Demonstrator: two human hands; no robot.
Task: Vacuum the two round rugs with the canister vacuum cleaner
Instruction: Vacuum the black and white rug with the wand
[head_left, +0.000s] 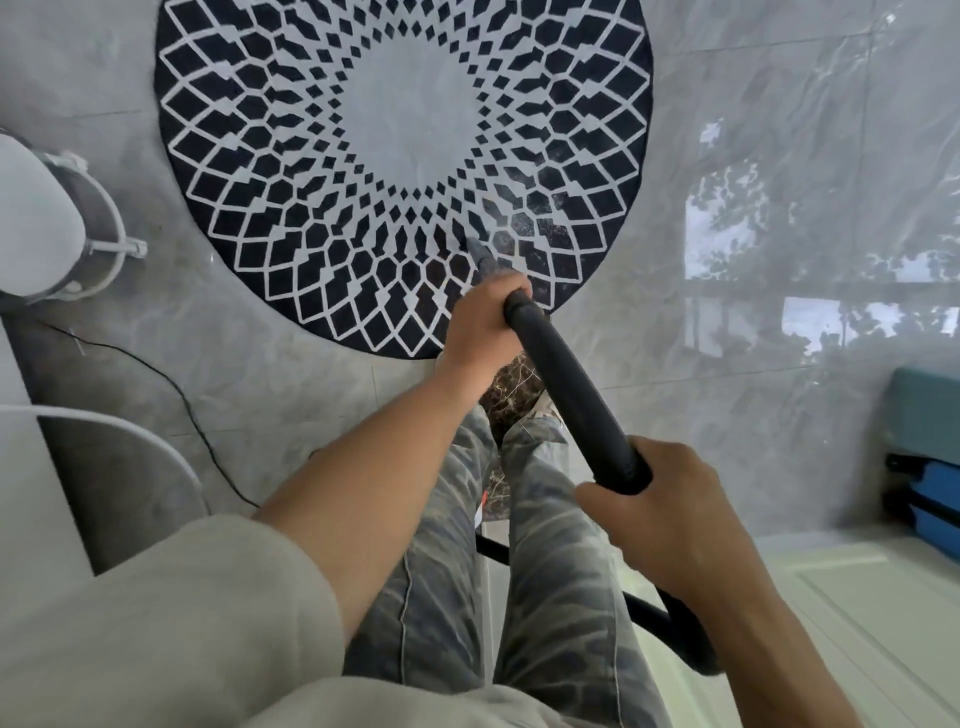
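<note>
Head view, one round rug (402, 119), one black wand (566, 384), left hand (480, 322), right hand (675, 519), both gripping it

- The round rug (260, 156) is cut off by the top edge of the picture.
- The grey nozzle (480, 257) is blurred, so its tip on the rug cannot be told clearly.
- The left hand (480, 325) covers the place where the grey nozzle meets the black tube (566, 384).
- The right hand (670, 519) hides the near end of the black tube, and the hose (670, 623) disappears under the forearm.
- A blue thing (930, 499) is cut off by the right edge.
</note>
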